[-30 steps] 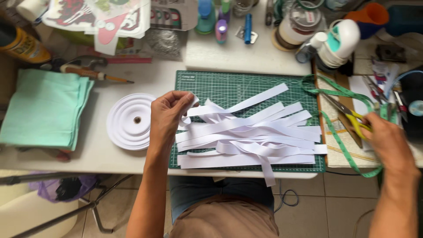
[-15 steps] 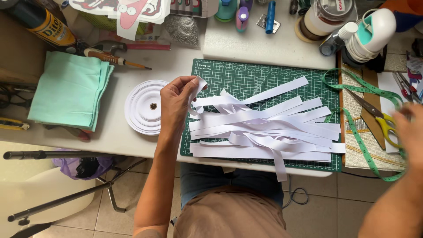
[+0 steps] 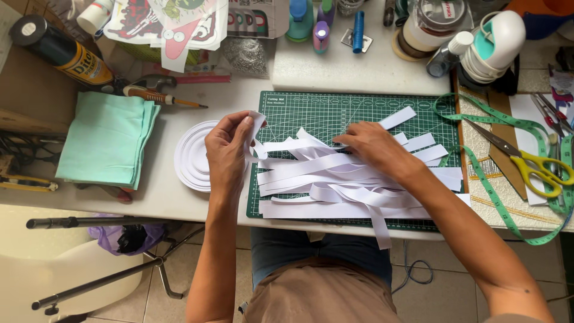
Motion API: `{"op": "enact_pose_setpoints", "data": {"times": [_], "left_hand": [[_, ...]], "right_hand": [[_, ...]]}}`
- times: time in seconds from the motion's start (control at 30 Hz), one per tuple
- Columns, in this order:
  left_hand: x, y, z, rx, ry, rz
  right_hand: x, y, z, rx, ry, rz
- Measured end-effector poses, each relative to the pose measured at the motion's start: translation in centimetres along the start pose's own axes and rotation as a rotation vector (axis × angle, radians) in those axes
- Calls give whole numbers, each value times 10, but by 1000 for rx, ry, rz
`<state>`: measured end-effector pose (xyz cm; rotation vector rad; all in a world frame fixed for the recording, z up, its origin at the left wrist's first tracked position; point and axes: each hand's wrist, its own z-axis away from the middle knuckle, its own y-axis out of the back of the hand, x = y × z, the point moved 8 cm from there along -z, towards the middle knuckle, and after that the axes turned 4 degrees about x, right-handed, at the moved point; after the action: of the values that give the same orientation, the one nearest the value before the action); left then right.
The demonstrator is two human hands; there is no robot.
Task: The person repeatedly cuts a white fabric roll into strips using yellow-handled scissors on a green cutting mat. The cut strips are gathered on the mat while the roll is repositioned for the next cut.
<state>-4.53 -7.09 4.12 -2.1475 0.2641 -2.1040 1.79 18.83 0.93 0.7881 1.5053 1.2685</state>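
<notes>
A loose heap of white paper strips lies on a green cutting mat at the table's front. My left hand pinches the end of one strip, lifted at the mat's left edge. My right hand rests palm down on the middle of the heap, fingers spread over the strips. A stack of white paper discs sits just left of my left hand.
Folded mint-green cloth lies at the left. Yellow-handled scissors and a green measuring tape lie right of the mat. Bottles, a spray can, a craft knife and printed cut-outs crowd the back. A chair stands below left.
My right hand has come from the scissors at the right edge onto the heap of strips. My left hand keeps its pinch on the strip end.
</notes>
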Motion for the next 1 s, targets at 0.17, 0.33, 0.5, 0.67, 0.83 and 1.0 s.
{"op": "enact_pose_setpoints", "data": {"times": [0.17, 0.33, 0.5, 0.67, 0.83, 1.0], "left_hand": [[-6, 11, -5, 13, -1, -6], [-12, -6, -12, -82, -47, -13], [-18, -48, -3, -192, -47, -40], [-19, -107, 18, -308, -50, -234], [-1, -151, 43, -441, -371, -446], [-13, -137, 28, -520, -356, -718]], "right_hand": [[15, 28, 33, 71, -114, -20], [3, 27, 78, -175, -151, -19], [2, 50, 84, 68, -207, -236], [17, 50, 57, 276, -389, -771], [27, 29, 36, 209, -350, -1246], [51, 44, 33, 437, -246, -946]]}}
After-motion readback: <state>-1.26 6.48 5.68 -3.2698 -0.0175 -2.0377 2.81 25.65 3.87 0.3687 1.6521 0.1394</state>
